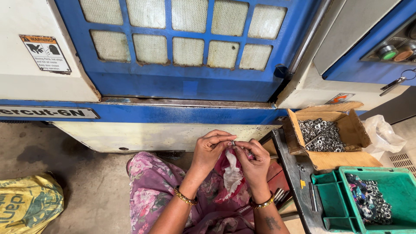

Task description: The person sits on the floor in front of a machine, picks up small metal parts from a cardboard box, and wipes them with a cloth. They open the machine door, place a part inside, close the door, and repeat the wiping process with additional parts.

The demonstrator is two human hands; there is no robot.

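Both hands, left hand (211,149) and right hand (255,159), pinch a small silver metal ring (233,142) with a red-and-white rag (232,171); a loose grip could drop it onto the floor (86,182).

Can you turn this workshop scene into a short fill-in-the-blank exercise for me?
1. Both hands pinch a small metal ring together with a red and ____ cloth.
2. The cardboard box holds loose metal ____.
3. The plastic crate at the lower right is ____.

Missing words: white; rings; green
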